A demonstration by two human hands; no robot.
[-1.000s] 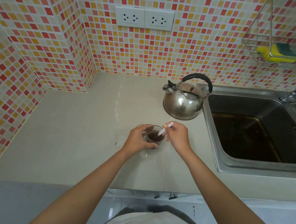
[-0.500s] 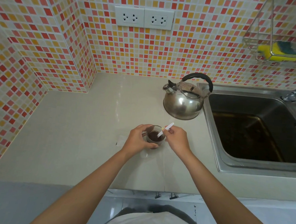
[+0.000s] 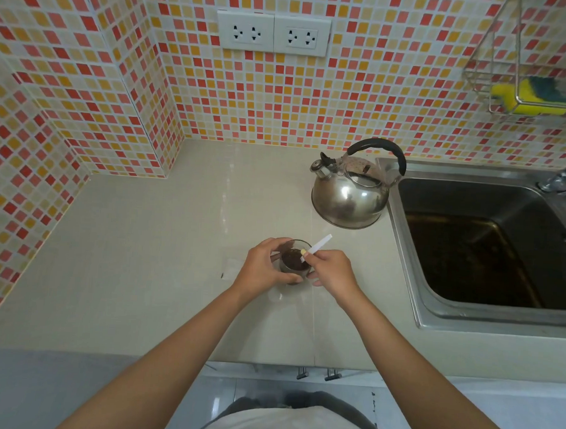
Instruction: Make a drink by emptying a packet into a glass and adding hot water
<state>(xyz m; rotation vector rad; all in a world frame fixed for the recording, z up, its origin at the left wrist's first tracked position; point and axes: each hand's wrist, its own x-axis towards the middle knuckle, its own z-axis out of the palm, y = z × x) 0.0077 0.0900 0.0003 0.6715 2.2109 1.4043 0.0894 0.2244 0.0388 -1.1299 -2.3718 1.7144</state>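
Left hand (image 3: pixel 262 265) wrapped around the glass (image 3: pixel 294 261) of dark drink, right hand (image 3: pixel 332 271) pinching a white stick (image 3: pixel 317 245) in it

Left hand (image 3: pixel 262 267) covering the near left wall of the glass (image 3: pixel 294 261); stick's (image 3: pixel 316 247) lower end vanishing into dark liquid. Tap (image 3: pixel 560 176) and wire rack (image 3: pixel 528 79) running past the right edge.

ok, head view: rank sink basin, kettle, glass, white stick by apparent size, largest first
1. sink basin
2. kettle
3. glass, partly covered by the left hand
4. white stick, held in the right hand, lower end in the glass

The glass and stick sit nearer the camera than the kettle, yet still look smaller.
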